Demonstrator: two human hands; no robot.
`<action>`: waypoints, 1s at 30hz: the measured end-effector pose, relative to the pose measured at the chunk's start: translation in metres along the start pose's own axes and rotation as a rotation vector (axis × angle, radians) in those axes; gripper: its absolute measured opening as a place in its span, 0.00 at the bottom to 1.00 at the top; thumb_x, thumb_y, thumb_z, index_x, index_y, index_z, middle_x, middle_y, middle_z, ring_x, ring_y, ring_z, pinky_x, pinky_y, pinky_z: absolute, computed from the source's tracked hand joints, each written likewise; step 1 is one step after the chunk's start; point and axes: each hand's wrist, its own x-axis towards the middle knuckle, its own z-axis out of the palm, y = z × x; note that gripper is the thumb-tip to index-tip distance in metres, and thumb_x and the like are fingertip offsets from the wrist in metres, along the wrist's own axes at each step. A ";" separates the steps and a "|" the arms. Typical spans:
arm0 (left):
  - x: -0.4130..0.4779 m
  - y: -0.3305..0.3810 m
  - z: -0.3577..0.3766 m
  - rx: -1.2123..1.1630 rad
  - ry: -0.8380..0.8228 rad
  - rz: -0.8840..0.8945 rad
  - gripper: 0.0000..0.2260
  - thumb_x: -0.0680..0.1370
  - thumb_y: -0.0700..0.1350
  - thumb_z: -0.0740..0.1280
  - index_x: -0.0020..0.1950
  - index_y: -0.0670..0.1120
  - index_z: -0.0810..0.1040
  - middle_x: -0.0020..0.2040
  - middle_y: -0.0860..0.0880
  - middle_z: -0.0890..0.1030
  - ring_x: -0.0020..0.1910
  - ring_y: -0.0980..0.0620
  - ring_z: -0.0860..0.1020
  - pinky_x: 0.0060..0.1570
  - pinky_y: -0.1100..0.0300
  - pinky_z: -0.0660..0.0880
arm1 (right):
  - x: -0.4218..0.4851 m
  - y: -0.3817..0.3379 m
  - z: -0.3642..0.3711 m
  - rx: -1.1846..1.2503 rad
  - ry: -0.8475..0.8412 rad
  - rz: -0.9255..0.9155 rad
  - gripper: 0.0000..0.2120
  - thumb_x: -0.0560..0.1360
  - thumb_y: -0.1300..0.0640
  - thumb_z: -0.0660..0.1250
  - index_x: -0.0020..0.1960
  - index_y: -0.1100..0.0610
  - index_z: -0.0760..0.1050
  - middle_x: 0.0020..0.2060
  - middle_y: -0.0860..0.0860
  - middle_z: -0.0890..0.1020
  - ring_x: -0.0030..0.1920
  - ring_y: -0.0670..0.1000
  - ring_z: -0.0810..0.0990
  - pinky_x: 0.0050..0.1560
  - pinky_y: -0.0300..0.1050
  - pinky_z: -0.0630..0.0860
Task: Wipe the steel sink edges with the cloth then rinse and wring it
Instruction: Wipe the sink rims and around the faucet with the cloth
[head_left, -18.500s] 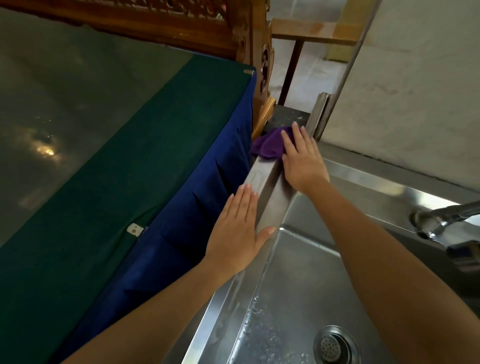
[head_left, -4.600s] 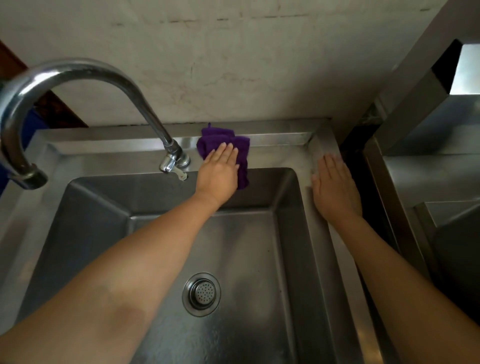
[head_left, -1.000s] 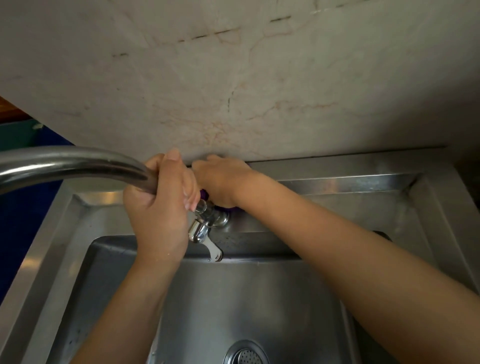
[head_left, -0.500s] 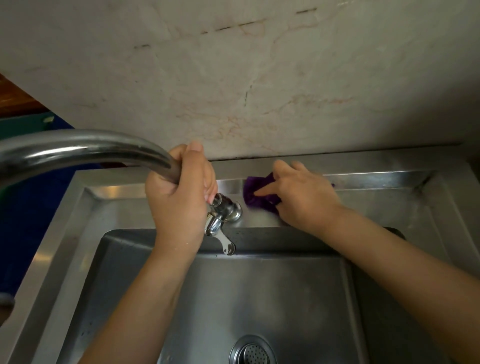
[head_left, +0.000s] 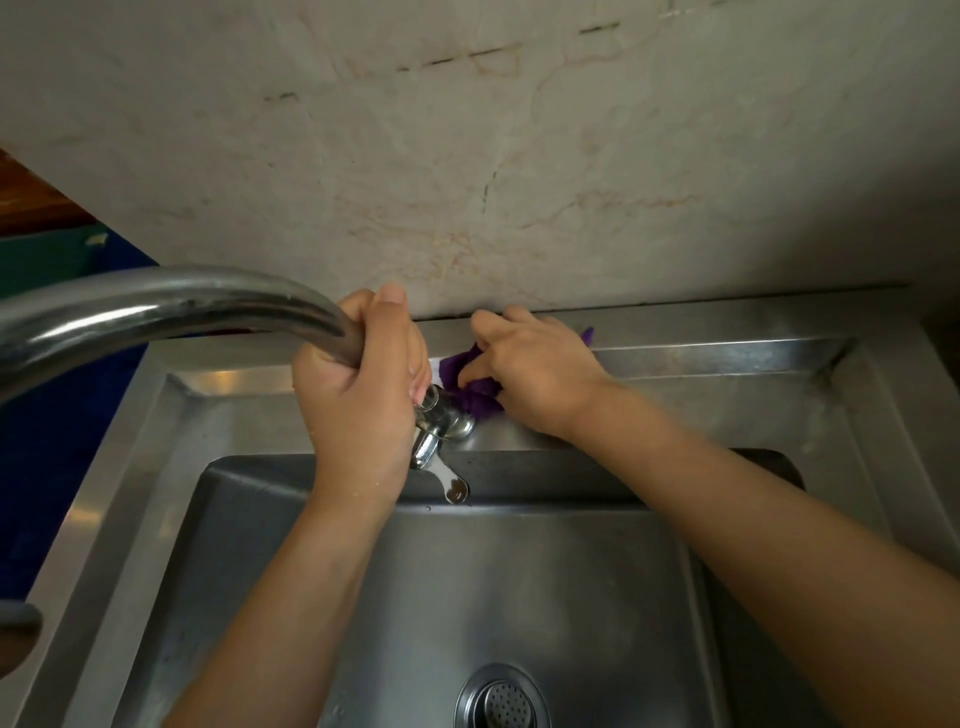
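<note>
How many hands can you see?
2. The left hand grips the tap pipe near its base; the right hand holds the purple cloth on the sink's back edge.

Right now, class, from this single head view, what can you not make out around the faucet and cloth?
Head view only:
The purple cloth: mostly covered by the right hand.
The faucet: lower neck wrapped by the left hand; outlet cut by the left edge.
The drain strainer: lower part cut by the bottom edge.
</note>
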 end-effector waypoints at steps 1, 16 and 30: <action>0.000 0.000 0.000 0.010 -0.001 -0.003 0.17 0.74 0.44 0.60 0.27 0.45 0.59 0.19 0.55 0.63 0.18 0.55 0.60 0.23 0.65 0.60 | 0.002 0.001 -0.002 -0.002 -0.013 -0.011 0.17 0.75 0.61 0.61 0.59 0.47 0.78 0.56 0.51 0.70 0.58 0.55 0.68 0.49 0.45 0.63; -0.003 0.004 0.007 0.080 0.054 -0.054 0.17 0.77 0.39 0.57 0.28 0.45 0.60 0.19 0.56 0.63 0.20 0.56 0.61 0.23 0.62 0.60 | -0.086 0.054 0.033 0.082 0.352 0.288 0.14 0.72 0.55 0.68 0.57 0.48 0.77 0.46 0.55 0.73 0.46 0.58 0.73 0.44 0.47 0.68; -0.004 0.011 0.002 0.063 0.031 -0.153 0.24 0.78 0.46 0.62 0.21 0.51 0.66 0.17 0.56 0.65 0.19 0.58 0.63 0.27 0.59 0.62 | -0.145 0.017 0.052 0.122 0.663 1.178 0.14 0.74 0.60 0.64 0.59 0.58 0.72 0.59 0.60 0.72 0.58 0.62 0.70 0.59 0.55 0.69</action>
